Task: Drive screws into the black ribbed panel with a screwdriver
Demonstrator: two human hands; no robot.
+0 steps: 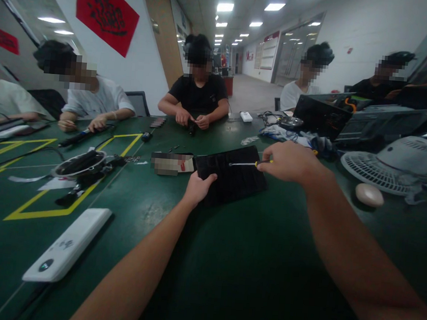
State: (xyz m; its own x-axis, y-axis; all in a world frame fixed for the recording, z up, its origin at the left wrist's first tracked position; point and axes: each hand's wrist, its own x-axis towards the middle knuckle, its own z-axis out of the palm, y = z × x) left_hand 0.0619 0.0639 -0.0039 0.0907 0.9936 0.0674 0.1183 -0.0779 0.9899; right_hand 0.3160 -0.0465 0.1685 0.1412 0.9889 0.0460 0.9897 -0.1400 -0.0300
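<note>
Green table (259, 282) filled the lower frame, a white fan (402, 155) at right, a white device (68, 244) at lower left. Black panel (239, 184) lay around centre, tilted in view, its right end higher. Left hand (197, 191) clamped its left edge, thumb on top; the other fingers were hidden. Right hand (291, 161) had fingers closed on the handle of the screwdriver (244, 164), above the panel's right part. Shaft ran nearly level, tip leftward over mid-panel, nearer the left thumb than the right fingers. Tip contact seemed possible, but dark surface detail was unreadable.
</note>
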